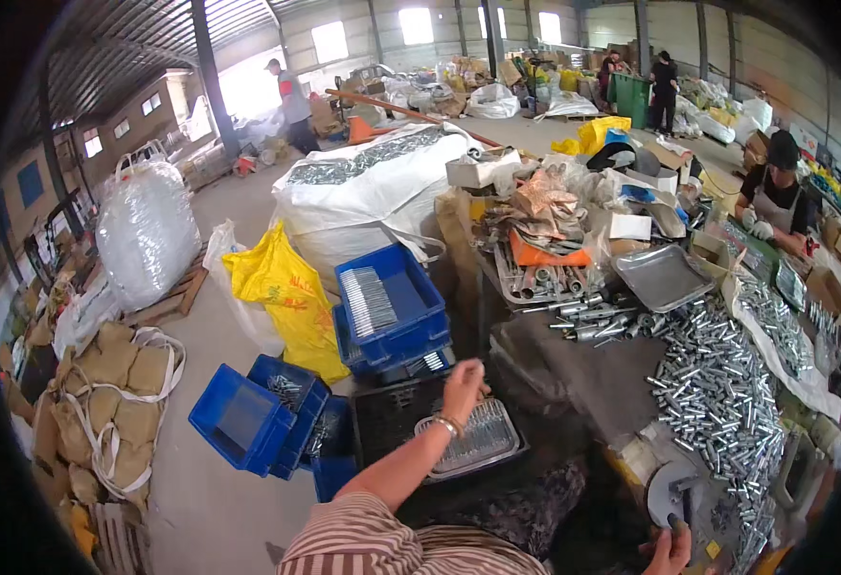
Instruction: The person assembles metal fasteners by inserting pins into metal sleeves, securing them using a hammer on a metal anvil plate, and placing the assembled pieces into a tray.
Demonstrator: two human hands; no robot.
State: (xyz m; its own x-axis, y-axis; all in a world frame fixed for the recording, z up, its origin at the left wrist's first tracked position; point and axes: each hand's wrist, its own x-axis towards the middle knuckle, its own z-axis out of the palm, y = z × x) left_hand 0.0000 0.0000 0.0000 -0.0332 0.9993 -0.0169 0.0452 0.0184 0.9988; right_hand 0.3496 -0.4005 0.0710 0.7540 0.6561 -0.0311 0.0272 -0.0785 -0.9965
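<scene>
My left hand (464, 385), with a bracelet at the wrist and a striped sleeve behind it, reaches forward. Its curled fingers grip the far edge of a shallow metal tray (483, 443) filled with rows of small metal parts. The tray sits on a black crate (389, 414). My right hand (670, 554) is at the lower edge of the view, fingers apart, just below the black knob (674, 522) of a lever on a round grey metal fixture (667, 484). It holds nothing.
A worktable on the right carries a heap of shiny metal sleeves (717, 393) and an empty metal tray (662, 276). Blue crates (387, 302) stand on the floor by a yellow bag (282, 287) and a white bulk bag (368, 187). A gloved person (775, 196) works at the far right.
</scene>
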